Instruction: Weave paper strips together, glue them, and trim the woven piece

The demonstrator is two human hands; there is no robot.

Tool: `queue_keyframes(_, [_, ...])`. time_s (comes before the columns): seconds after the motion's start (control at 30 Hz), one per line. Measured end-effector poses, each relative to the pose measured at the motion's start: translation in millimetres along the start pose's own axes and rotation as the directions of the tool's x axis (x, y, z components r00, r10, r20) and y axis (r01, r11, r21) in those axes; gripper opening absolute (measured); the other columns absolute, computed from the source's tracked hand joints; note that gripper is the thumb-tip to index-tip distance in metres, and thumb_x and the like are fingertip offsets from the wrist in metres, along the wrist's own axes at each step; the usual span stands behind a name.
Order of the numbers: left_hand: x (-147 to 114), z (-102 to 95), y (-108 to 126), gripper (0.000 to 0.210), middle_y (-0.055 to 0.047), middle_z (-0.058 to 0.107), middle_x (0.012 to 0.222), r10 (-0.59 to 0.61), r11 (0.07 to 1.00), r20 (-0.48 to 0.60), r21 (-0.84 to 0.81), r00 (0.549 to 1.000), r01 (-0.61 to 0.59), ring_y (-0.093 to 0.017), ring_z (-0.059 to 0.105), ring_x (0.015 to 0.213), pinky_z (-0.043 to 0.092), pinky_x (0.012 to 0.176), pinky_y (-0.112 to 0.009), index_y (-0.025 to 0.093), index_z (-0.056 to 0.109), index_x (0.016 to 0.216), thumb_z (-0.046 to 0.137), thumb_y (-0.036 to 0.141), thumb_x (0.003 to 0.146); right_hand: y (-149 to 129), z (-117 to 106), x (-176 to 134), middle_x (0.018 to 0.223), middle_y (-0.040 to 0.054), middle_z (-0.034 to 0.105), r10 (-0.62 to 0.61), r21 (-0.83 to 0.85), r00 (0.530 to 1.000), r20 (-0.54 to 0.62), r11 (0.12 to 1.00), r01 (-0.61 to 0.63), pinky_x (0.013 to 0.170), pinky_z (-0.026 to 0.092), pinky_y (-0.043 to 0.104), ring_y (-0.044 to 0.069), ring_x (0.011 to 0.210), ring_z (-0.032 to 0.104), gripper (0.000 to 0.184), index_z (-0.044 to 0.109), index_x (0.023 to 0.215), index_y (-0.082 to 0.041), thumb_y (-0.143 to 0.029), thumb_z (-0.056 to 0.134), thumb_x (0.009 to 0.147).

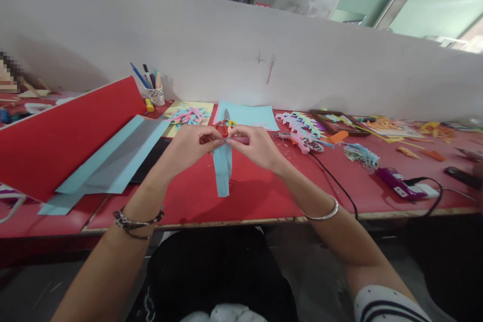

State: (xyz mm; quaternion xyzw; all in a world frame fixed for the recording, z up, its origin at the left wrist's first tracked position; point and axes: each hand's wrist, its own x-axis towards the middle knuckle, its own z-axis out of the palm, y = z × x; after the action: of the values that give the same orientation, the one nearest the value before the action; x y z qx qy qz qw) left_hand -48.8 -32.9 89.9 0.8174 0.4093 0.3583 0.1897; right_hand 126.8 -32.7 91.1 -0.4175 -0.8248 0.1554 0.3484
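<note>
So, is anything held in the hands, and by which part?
A light-blue paper strip, pinched at its upper end by the left hand and right hand. A pinkish thing at the right hand is unclear.

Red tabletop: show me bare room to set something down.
Free: the red tabletop between the blue strip and the black cord, toward the front; a smaller patch between that cord and the purple socket box. Crowded: the back, with glue gun and cut paper.
</note>
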Motion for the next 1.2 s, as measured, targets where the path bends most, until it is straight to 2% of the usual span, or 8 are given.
queue_keyframes(0.2, [0.5, 3.1, -2.4, 0.02, 0.001, 0.061, 0.061, 0.024, 0.996, -0.024, 0.083, 0.999, -0.022, -0.011, 0.05, 0.056, 0.038, 0.056, -0.022, 0.018, 0.063, 0.072, 0.051, 0.033, 0.077, 1.1, -1.7, 1.2, 0.077, 0.0028, 0.063, 0.039, -0.024, 0.999, 0.02, 0.999, -0.039, 0.068, 0.04, 0.024, 0.012, 0.072, 0.056, 0.013, 0.059, 0.075, -0.015, -0.026, 0.051, 0.077])
queue_keyframes(0.47, [-1.0, 3.7, -2.5, 0.022, -0.002, 0.066, 0.074, 0.015, 0.998, -0.01, 0.065, 1.0, -0.014, -0.013, 0.056, 0.067, 0.042, 0.063, -0.023, 0.018, 0.064, 0.075, 0.047, 0.031, 0.079, 2.1, -8.9, 0.9, 0.076, 0.0029, 0.06, -0.003, -0.111, 0.998, 0.056, 0.994, 0.009, 0.065, 0.036, 0.023, 0.011, 0.07, 0.052, 0.012, 0.057, 0.074, -0.016, -0.024, 0.048, 0.079])
queue_keyframes(0.73, [-2.4, 2.4, 3.7, 0.019, -0.001, 0.067, 0.074, -0.007, 0.998, -0.023, 0.064, 1.0, 0.009, -0.012, 0.056, 0.065, 0.042, 0.063, -0.022, 0.019, 0.065, 0.074, 0.051, 0.031, 0.077, -3.4, -15.8, 1.1, 0.076, 0.002, 0.054, -0.033, -0.185, 0.996, 0.084, 0.982, 0.048, 0.066, 0.035, 0.024, 0.011, 0.07, 0.048, 0.009, 0.057, 0.074, -0.016, -0.018, 0.049, 0.078])
queue_keyframes(0.83, [-1.5, 5.0, 11.6, 0.017, 0.0, 0.066, 0.07, -0.028, 0.999, -0.045, 0.015, 0.999, 0.028, -0.011, 0.055, 0.062, 0.041, 0.061, -0.022, 0.019, 0.065, 0.072, 0.052, 0.03, 0.075, -4.2, -24.4, 0.1, 0.083, 0.0041, 0.05, -0.06, -0.235, 0.997, 0.051, 0.969, 0.07, 0.069, 0.035, 0.025, 0.012, 0.074, 0.047, 0.009, 0.058, 0.076, -0.015, -0.019, 0.05, 0.078])
queue_keyframes(0.97, [0.3, 13.1, 23.6, 0.019, 0.0, 0.064, 0.065, -0.096, 0.986, -0.059, -0.14, 0.994, 0.087, -0.01, 0.051, 0.056, 0.039, 0.053, -0.021, 0.016, 0.063, 0.068, 0.053, 0.033, 0.072, -11.2, -45.0, -2.1, 0.092, 0.006, 0.048, -0.092, -0.343, 0.994, 0.054, 0.933, 0.105, 0.075, 0.033, 0.03, 0.016, 0.084, 0.046, 0.013, 0.058, 0.076, -0.016, -0.023, 0.048, 0.08])
queue_keyframes(1.1, [-3.0, 28.3, 18.5, 0.023, 0.0, 0.06, 0.059, -0.16, 0.947, 0.034, -0.278, 0.987, 0.163, -0.01, 0.048, 0.05, 0.036, 0.048, -0.022, 0.015, 0.059, 0.065, 0.054, 0.037, 0.07, -17.8, -49.2, 0.6, 0.096, 0.0067, 0.05, -0.036, -0.512, 0.984, 0.176, 0.85, 0.123, 0.076, 0.026, 0.033, 0.02, 0.091, 0.042, 0.012, 0.059, 0.075, -0.017, -0.021, 0.048, 0.08])
queue_keyframes(1.2, [-13.3, 40.6, 3.5, 0.027, 0.0, 0.059, 0.057, -0.202, 0.921, 0.135, -0.311, 0.97, 0.235, -0.012, 0.052, 0.053, 0.038, 0.052, -0.023, 0.016, 0.054, 0.062, 0.051, 0.041, 0.071, -14.4, -28.0, 7.7, 0.096, 0.0078, 0.052, 0.064, -0.583, 0.943, 0.327, 0.799, 0.148, 0.073, 0.023, 0.033, 0.021, 0.092, 0.042, 0.013, 0.061, 0.074, -0.016, -0.015, 0.049, 0.079])
